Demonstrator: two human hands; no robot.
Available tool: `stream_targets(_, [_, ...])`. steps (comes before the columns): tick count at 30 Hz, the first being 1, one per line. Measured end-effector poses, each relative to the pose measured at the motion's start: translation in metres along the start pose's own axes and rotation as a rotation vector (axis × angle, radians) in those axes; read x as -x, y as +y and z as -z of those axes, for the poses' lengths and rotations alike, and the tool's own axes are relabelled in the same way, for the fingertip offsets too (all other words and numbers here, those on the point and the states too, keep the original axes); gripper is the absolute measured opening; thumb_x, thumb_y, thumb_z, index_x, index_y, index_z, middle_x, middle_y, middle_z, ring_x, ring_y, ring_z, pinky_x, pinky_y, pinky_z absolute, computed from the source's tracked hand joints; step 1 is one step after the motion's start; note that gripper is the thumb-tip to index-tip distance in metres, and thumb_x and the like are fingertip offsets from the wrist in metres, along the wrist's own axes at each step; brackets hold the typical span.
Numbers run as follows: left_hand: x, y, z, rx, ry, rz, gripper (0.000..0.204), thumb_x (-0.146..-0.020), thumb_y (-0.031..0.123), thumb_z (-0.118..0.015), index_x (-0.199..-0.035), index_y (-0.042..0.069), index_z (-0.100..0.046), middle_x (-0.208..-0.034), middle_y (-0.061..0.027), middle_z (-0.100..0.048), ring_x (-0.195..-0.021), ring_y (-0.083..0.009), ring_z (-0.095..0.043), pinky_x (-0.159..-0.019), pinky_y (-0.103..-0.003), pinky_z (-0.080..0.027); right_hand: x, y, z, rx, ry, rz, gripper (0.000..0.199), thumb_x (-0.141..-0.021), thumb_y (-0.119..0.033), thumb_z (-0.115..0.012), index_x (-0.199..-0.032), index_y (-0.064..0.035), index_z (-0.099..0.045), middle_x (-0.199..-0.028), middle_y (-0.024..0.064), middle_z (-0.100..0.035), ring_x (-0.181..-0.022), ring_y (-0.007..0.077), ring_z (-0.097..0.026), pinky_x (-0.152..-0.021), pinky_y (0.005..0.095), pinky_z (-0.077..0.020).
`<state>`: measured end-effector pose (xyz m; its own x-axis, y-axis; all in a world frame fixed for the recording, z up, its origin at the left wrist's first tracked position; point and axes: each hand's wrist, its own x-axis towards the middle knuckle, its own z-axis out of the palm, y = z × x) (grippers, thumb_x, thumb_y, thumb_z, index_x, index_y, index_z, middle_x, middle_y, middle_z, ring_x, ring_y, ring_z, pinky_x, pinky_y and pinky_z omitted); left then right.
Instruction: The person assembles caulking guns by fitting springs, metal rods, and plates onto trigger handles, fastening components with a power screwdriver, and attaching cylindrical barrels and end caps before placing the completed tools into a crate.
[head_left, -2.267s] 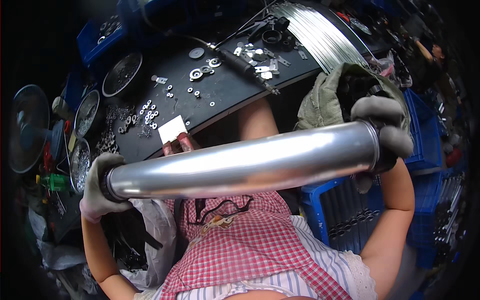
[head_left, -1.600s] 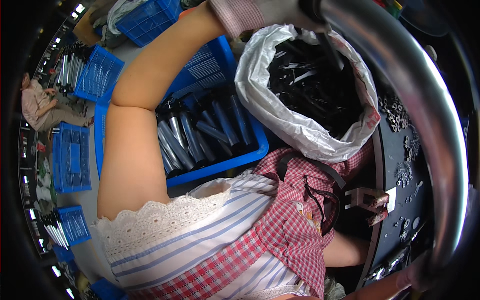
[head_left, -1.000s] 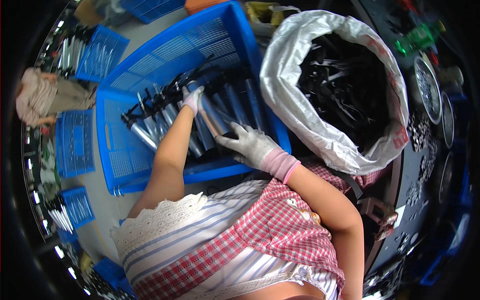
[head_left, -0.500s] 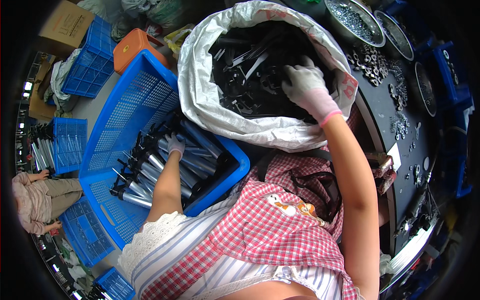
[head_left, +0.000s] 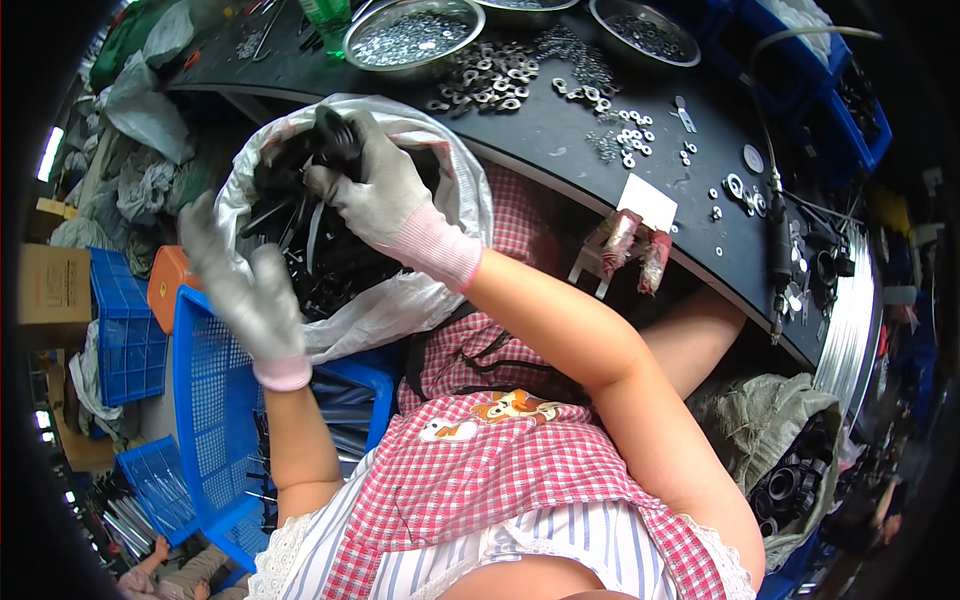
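Both my hands wear whitish-grey gloves with pink cuffs. Raised over the white woven sack (head_left: 470, 190), my right hand (head_left: 385, 190) is closed on a black plastic part (head_left: 338, 143), whose exact kind I cannot make out. Beneath it, a heap of black parts (head_left: 300, 235) and strips fills the sack. At the sack's left rim, my left hand (head_left: 243, 295) is held up with fingers spread and nothing in it; it is slightly smeared by motion. Below that hand stands a blue plastic crate (head_left: 215, 400) holding metal tubes (head_left: 345, 415), partly hidden by my left arm.
A dark workbench (head_left: 560, 150) runs along the far right, bearing metal bowls (head_left: 415, 35) of small hardware, loose metal rings (head_left: 495, 75) and a hand tool on a cable (head_left: 780, 255). An orange stool (head_left: 168, 290) and blue crates stand left. A sack of black rings (head_left: 790, 490) sits lower right.
My left hand has left the tubes in the crate and risen to the sack's rim. My right hand has come up out of the heap with a black part. The view has turned toward the bench.
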<state>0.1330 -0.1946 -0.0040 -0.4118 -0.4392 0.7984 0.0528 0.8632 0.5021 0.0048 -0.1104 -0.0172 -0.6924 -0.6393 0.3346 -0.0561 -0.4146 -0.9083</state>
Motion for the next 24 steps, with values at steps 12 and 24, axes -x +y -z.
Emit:
stream_targets(12, [0.001, 0.078, -0.097, 1.071, -0.694, 0.769, 0.049, -0.095, 0.029, -0.058, -0.134, 0.002, -0.045, -0.101, -0.0016, -0.057, -0.073, -0.0054, -0.057, -0.059, -0.015, -0.044, 0.056, -0.079, 0.146, 0.173, -0.091, -0.317, 0.047, -0.086, -0.04, -0.064, -0.106, 0.0019, -0.058, -0.086, 0.0185, -0.068, -0.081, 0.0282, -0.067, -0.074, 0.0346, -0.0506])
stream_targets(24, [0.016, 0.048, -0.125, 1.409, -0.497, 0.919, 0.041, -0.093, 0.003, -0.052, -0.133, 0.003, -0.045, -0.131, -0.0126, -0.053, -0.074, -0.013, -0.067, -0.049, -0.017, -0.051, 0.003, -0.033, 0.232, 1.848, -0.054, -0.288, 0.036, -0.077, -0.029, -0.072, -0.109, -0.0114, -0.065, -0.123, 0.0066, -0.056, -0.123, 0.0257, -0.047, -0.1, 0.038, -0.0423])
